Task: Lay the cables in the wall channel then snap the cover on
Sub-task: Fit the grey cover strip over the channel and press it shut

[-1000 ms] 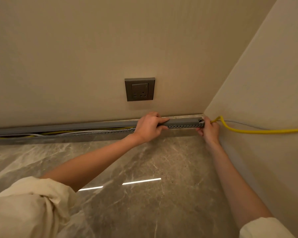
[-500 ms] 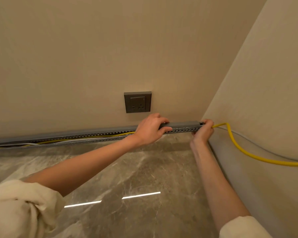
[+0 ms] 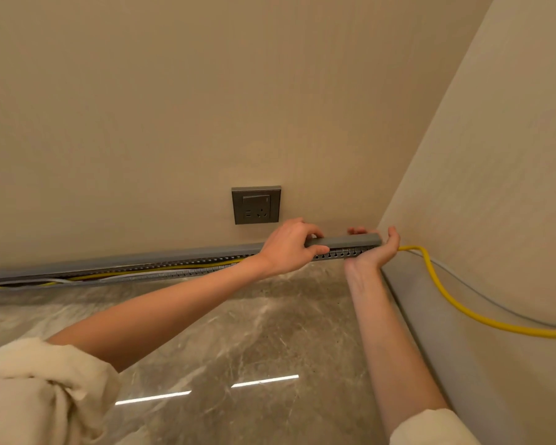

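Observation:
A grey slotted wall channel [image 3: 174,271] runs along the foot of the back wall, with yellow and white cables lying inside it on the left. A grey cover [image 3: 344,241] lies along the channel's top toward the corner. My left hand [image 3: 286,248] grips the cover from above near its middle. My right hand [image 3: 374,252] cups the cover's right end and the channel from below at the corner. A yellow cable [image 3: 443,293] leaves the channel end there and sags along the right wall, with a grey cable [image 3: 482,298] beside it.
A grey wall socket [image 3: 256,205] sits just above my left hand. The right wall [image 3: 495,187] meets the back wall at the corner by my right hand. A glossy marble floor [image 3: 254,348] lies below, and cream sleeves cover both upper arms.
My right hand has turned palm-up and now wraps the cover's end from below. My left hand has stayed on the cover. The camera has tilted upward, so everything sits lower in view.

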